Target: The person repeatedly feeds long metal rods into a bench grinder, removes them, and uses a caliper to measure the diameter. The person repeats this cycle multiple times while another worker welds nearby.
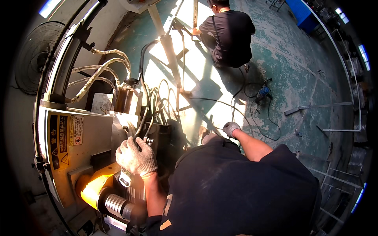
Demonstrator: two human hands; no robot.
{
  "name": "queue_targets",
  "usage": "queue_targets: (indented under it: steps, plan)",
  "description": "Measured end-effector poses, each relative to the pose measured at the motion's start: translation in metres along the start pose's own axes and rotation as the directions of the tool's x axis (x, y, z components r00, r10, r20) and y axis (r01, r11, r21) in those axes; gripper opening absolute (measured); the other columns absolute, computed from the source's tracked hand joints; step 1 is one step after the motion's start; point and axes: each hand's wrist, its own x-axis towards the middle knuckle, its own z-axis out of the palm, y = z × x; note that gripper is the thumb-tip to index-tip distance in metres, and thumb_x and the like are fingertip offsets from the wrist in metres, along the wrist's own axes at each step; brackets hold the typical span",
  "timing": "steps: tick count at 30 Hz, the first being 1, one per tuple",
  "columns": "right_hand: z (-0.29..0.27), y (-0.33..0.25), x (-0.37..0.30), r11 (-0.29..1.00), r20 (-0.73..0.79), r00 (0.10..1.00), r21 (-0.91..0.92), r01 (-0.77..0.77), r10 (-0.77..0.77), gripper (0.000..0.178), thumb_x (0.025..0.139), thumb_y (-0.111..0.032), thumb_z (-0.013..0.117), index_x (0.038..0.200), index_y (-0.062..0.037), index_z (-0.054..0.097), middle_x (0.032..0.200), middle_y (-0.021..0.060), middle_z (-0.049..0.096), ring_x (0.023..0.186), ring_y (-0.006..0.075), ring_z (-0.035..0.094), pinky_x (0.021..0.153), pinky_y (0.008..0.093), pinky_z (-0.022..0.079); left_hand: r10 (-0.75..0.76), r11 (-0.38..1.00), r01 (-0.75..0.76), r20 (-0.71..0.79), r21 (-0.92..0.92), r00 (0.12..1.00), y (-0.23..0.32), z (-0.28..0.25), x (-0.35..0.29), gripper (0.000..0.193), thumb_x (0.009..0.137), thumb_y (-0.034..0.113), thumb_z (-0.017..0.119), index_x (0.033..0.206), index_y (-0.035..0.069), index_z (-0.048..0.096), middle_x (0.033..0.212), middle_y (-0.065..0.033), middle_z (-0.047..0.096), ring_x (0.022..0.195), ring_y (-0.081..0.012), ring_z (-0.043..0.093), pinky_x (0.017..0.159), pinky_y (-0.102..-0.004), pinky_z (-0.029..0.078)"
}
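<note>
gloved left hand (136,156) beside a metal fitting (148,140), loose cables (146,112) close by

the left hand bends over the machine's side, its fingertips near the fitting and just below the cables; the right hand (231,128) is curled, well apart from it. both gloves show mostly their backs, so i cannot tell whether either grips anything. as to progress, the wrapped hoses (94,77) look fitted, arching behind the cabinet (94,135), while the cables hang in an ungathered tangle. a co-worker (232,37) crouches farther off, and a blue tool (264,91) lies on the floor (287,70).
</note>
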Motion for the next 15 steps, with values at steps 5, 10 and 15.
queue_targets:
  steps: [5, 10, 15]
  plan:
    - [0.002, 0.001, 0.001, 1.000, -0.009, 1.000, 0.000, 0.020, -0.020, 0.038, 0.092, -0.035, 0.073, 0.120, -0.0112, 0.081, 0.112, 0.0169, 0.081, 0.090, 0.0291, 0.078, 0.083, 0.0413, 0.062, -0.003, 1.000, 0.003, 0.004, 0.009, 1.000, 0.000, 0.001, -0.001, 0.018, 0.089, 0.020, 0.075, 0.101, 0.007, 0.075, 0.103, -0.0120, 0.074, 0.103, -0.0371, 0.067, 0.092, -0.0519, 0.052]
    - [0.004, 0.003, 0.003, 0.997, -0.023, 0.997, 0.029, 0.069, -0.068, 0.033, 0.091, -0.026, 0.070, 0.115, -0.0046, 0.079, 0.091, 0.0119, 0.079, 0.068, 0.0213, 0.075, 0.061, 0.0391, 0.063, -0.010, 1.000, 0.010, -0.014, 0.014, 1.000, -0.001, 0.002, -0.002, 0.018, 0.089, 0.021, 0.076, 0.101, 0.007, 0.075, 0.103, -0.0119, 0.074, 0.102, -0.0369, 0.067, 0.092, -0.0519, 0.053]
    - [0.007, 0.009, 0.009, 0.997, -0.041, 0.996, 0.005, 0.076, -0.076, 0.033, 0.092, -0.026, 0.071, 0.115, -0.0050, 0.079, 0.091, 0.0118, 0.079, 0.068, 0.0211, 0.075, 0.062, 0.0390, 0.063, -0.004, 1.000, 0.004, -0.017, 0.003, 1.000, -0.001, 0.002, -0.001, 0.018, 0.089, 0.020, 0.076, 0.101, 0.007, 0.075, 0.103, -0.0119, 0.074, 0.102, -0.0369, 0.067, 0.091, -0.0520, 0.053]
